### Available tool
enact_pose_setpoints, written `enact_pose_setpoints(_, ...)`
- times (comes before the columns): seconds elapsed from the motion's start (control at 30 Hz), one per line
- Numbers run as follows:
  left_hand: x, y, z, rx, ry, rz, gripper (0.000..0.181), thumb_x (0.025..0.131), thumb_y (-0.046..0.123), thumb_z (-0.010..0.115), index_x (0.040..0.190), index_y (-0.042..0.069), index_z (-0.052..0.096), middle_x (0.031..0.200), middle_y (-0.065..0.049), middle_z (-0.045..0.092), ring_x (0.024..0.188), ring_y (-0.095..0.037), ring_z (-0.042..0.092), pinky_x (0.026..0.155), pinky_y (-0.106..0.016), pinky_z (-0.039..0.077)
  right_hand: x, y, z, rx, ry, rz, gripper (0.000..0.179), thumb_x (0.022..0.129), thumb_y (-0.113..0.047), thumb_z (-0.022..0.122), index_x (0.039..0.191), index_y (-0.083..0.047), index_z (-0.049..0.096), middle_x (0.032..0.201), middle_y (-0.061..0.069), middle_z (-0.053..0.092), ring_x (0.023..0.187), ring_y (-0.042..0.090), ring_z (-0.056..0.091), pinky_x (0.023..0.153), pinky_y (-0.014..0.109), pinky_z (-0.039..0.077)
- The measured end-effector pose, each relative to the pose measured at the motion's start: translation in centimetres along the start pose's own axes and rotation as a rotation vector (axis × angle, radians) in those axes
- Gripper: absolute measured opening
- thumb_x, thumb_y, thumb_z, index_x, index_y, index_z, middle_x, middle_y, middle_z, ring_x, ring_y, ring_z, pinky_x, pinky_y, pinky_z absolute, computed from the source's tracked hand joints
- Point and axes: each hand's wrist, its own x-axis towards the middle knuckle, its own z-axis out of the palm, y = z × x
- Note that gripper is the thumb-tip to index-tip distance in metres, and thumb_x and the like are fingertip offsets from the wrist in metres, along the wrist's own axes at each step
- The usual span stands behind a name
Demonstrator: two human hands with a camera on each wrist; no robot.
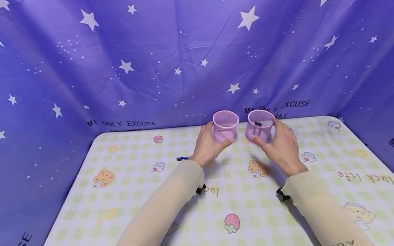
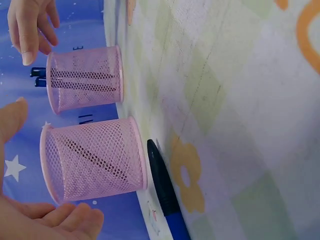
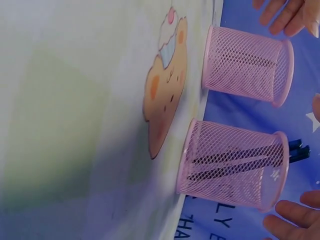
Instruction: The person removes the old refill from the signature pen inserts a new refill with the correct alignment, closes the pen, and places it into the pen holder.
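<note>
On the green-and-white checked bench [image 1: 194, 231], a pink, round mesh cup [image 1: 225, 130] at twelve o'clock and a matching pink mesh cup [image 1: 265, 130] towards one are flanked by the left hand [image 1: 207, 148] and right hand [image 1: 283, 146] respectively, fingers parted, and are best kept upright.

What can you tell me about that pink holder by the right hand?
The pink holder is a round, open-topped cup of see-through mesh, metal by its look, with smooth rims at top and base. It stands upright near the far edge of the table, a gap separating it from a similar pink cup. Two dark pens stand inside, their ends poking above the rim. The right hand is around it; whether it touches is unclear.
</note>
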Motion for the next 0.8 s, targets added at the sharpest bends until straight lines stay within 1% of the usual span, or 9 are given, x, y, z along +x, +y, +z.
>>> enact_pose_setpoints(0.07,0.3,0.0,0.3,-0.027,0.012,-0.012,0.089,0.073,0.039,0.080,0.142,0.002,0.037,0.137,-0.016,0.044,0.124,-0.026,0.046,0.105,-0.037,0.037,0.1,0.3,-0.1,0.028,-0.013,0.030,0.095,0.082,-0.057,0.065,0.147,0.000,0.025,0.142,0.027,0.037,0.127,0.045,0.036,0.103,0.059,0.027)
enact_pose_setpoints(0.23,0.8,0.0,1.1,-0.040,0.021,-0.057,0.087,0.074,0.035,0.080,0.141,0.001,0.038,0.136,-0.015,0.045,0.124,-0.026,0.045,0.105,-0.037,0.036,0.5,1.1,0.1,0.117,-0.017,0.087,0.096,0.081,-0.055,0.067,0.148,0.000,0.023,0.143,0.027,0.034,0.128,0.044,0.037,0.103,0.058,0.030)
enact_pose_setpoints(0.5,1.4,-0.1,1.8,-0.071,0.030,-0.165,0.087,0.074,0.032,0.081,0.142,0.000,0.036,0.137,-0.017,0.044,0.126,-0.029,0.044,0.106,-0.038,0.035,1.0,1.8,0.7,0.221,-0.038,0.180,0.099,0.080,-0.051,0.071,0.147,0.001,0.021,0.141,0.028,0.035,0.127,0.042,0.037,0.104,0.056,0.030)
enact_pose_setpoints(0.67,1.8,-0.2,2.1,-0.077,0.034,-0.195,0.088,0.075,0.034,0.080,0.142,0.000,0.035,0.138,-0.017,0.044,0.127,-0.029,0.043,0.107,-0.038,0.034,1.6,1.9,1.0,0.280,-0.058,0.216,0.101,0.079,-0.048,0.073,0.148,0.001,0.018,0.140,0.028,0.036,0.127,0.042,0.037,0.104,0.055,0.032)
enact_pose_setpoints(0.8,2.1,-0.2,2.2,-0.115,0.050,-0.221,0.085,0.074,0.033,0.081,0.141,0.001,0.038,0.136,-0.017,0.046,0.124,-0.028,0.045,0.105,-0.038,0.036,1.9,2.1,1.1,0.303,-0.072,0.235,0.102,0.079,-0.046,0.074,0.148,0.002,0.017,0.139,0.029,0.037,0.127,0.042,0.039,0.104,0.054,0.034)
